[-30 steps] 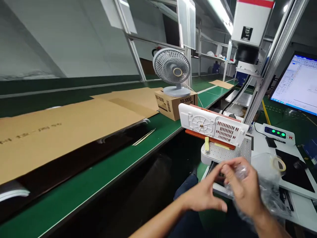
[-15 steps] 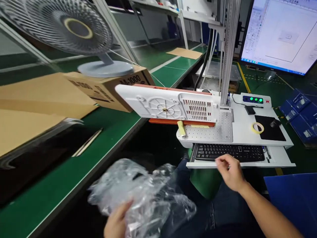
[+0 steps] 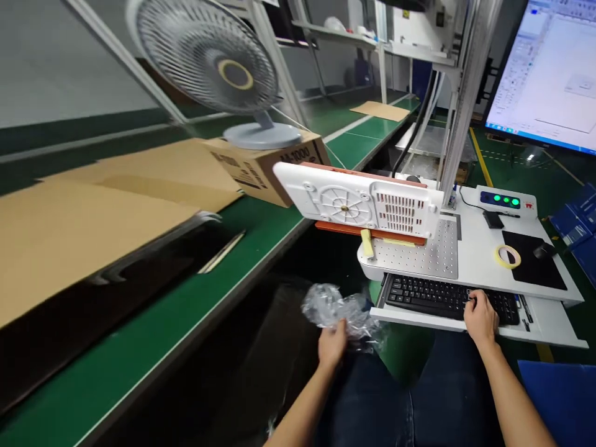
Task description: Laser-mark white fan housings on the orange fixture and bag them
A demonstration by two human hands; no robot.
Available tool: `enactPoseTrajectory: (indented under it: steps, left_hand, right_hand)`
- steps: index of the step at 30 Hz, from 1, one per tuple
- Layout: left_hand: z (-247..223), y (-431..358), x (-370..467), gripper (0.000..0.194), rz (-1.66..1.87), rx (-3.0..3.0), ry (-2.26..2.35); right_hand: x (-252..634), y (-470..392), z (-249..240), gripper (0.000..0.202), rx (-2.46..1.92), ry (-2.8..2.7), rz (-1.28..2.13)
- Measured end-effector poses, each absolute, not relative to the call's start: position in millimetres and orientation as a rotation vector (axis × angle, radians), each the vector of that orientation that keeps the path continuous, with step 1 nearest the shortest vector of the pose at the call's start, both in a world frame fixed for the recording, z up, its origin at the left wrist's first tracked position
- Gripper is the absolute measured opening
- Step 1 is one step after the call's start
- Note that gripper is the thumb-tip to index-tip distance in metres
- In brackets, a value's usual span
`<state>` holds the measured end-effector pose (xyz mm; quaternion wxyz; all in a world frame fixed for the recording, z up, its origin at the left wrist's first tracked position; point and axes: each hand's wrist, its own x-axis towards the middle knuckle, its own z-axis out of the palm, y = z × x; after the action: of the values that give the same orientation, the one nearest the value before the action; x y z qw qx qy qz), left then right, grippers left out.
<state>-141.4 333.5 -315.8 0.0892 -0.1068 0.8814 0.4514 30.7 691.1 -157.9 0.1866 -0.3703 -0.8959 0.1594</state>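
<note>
A crumpled clear plastic bag (image 3: 326, 304) is bunched up in my left hand (image 3: 333, 344), whose fingers are closed on it above my left leg. My right hand (image 3: 482, 316) rests at the front edge of the black keyboard (image 3: 426, 295), fingers curled in over the keys with nothing visible in them. The keyboard lies in a pulled-out tray (image 3: 419, 320). Above it, a white plastic panel (image 3: 358, 202) with a round ribbed pattern and vent slots stands tilted against an orange-red fixture (image 3: 326, 228) on the perforated metal plate (image 3: 437, 248).
Yellow tape (image 3: 367, 243) sticks to the plate's edge. A tape roll (image 3: 507, 256) and mouse (image 3: 544, 250) lie at right, below a monitor (image 3: 544, 74). Left, a green bench (image 3: 153, 347) bears cardboard sheets (image 3: 116, 205) and a fan (image 3: 209, 62) on a carton (image 3: 261, 174).
My right hand has moved from in front of the tray onto the keyboard. My left hand has carried the plastic bag forward and right, and the bag looks more bunched. The view has swung left.
</note>
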Motion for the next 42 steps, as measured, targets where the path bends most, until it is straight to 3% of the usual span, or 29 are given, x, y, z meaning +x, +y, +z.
enactPoseTrajectory:
  steps: [4, 29, 42]
  left_hand:
    - [-332.1, 341.2, -134.4, 0.034, 1.323, -0.233, 2.583]
    - [-357.9, 334.3, -135.8, 0.045, 1.429, -0.146, 2.562]
    - [-340.0, 304.2, -143.7, 0.078, 1.962, -0.502, 2.243]
  right_hand:
    - [28.0, 691.5, -159.9, 0.021, -1.100, -2.577, 0.404]
    - [28.2, 696.7, -175.9, 0.016, -1.079, -2.537, 0.355]
    - [30.9, 704.4, -181.2, 0.032, -0.956, -2.446, 0.498]
